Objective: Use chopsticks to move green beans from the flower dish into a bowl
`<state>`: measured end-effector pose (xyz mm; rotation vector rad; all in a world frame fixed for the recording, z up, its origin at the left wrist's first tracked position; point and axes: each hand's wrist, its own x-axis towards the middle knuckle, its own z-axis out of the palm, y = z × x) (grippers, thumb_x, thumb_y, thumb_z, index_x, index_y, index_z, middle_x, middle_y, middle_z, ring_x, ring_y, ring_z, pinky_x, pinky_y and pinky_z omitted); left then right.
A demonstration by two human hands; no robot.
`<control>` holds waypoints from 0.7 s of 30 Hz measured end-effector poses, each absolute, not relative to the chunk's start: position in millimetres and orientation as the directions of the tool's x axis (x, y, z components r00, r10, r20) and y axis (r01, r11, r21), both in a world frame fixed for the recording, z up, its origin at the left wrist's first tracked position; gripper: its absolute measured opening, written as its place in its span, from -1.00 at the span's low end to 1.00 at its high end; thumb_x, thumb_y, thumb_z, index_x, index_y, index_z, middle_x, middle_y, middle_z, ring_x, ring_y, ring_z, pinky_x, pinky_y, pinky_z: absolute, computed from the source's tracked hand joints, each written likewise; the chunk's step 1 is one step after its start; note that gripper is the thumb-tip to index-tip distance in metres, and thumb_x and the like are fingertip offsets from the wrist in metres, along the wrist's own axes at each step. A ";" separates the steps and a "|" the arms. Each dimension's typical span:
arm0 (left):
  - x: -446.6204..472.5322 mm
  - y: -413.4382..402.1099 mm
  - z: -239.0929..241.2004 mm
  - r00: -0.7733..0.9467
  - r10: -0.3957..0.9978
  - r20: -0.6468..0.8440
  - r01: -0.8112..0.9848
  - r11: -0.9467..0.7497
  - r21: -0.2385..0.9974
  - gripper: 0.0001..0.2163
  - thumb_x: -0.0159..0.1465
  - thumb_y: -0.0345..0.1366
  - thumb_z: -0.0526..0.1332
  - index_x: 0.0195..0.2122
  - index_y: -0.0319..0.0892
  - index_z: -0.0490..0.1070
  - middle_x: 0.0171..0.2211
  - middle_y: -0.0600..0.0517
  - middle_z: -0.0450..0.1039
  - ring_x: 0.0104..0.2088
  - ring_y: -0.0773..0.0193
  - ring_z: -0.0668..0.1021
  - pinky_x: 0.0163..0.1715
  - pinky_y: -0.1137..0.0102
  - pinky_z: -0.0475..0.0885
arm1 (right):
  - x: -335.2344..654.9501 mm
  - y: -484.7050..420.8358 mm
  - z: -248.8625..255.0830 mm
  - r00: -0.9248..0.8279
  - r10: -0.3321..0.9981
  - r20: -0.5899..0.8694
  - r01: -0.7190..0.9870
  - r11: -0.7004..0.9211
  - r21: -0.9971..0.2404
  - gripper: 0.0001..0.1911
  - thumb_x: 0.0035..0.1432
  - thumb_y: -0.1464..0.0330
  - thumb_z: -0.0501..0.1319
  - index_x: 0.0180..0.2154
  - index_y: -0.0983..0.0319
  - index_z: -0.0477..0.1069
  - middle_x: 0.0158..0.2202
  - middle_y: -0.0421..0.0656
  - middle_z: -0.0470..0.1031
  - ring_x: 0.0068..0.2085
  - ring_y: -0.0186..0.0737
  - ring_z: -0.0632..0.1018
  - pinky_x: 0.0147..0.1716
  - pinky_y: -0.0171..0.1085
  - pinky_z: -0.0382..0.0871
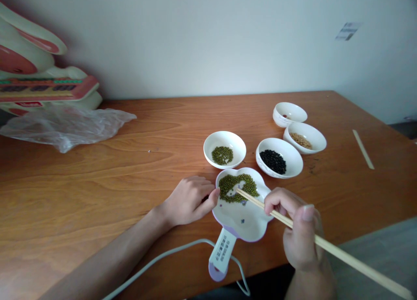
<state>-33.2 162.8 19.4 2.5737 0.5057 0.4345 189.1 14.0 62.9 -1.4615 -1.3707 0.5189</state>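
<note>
Your right hand (302, 232) has its fingers grasping the chopsticks (282, 218) over green beans (249, 185) toward the dish's (254, 219) twelve o'clock; an uneven pinch could scatter them, while your left hand's (193, 200) grip at ten o'clock can't be told.

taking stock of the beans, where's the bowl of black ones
In the head view, the bowl of black beans sits right of centre, beyond the plate and right of the bowl of green beans.
</note>
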 end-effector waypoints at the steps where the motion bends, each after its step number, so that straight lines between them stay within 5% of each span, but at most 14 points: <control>1: -33.1 162.7 19.4 0.882 0.422 0.212 0.270 -0.818 0.507 -0.56 0.60 -0.21 -0.09 -0.45 -0.14 0.29 -0.47 0.03 0.46 -0.45 0.24 0.42 -0.32 0.30 0.27 | 189.7 14.0 62.9 0.248 0.919 0.306 0.476 0.159 -0.865 -0.28 0.51 -0.10 -0.26 -0.44 0.17 0.37 -0.51 -0.19 0.32 -0.47 -0.23 0.30 -0.46 -0.18 0.08; 21: -35.3 161.7 19.2 0.880 0.446 0.164 0.302 -0.792 0.531 -0.55 0.60 -0.20 -0.09 -0.44 -0.15 0.32 -0.46 0.02 0.44 -0.43 0.23 0.41 -0.31 0.31 0.27 | 192.4 13.4 54.3 0.278 0.891 0.358 0.487 0.190 -0.852 -0.35 0.57 0.06 -0.22 -0.43 0.17 0.37 -0.48 -0.19 0.34 -0.42 -0.24 0.38 -0.39 -0.18 0.15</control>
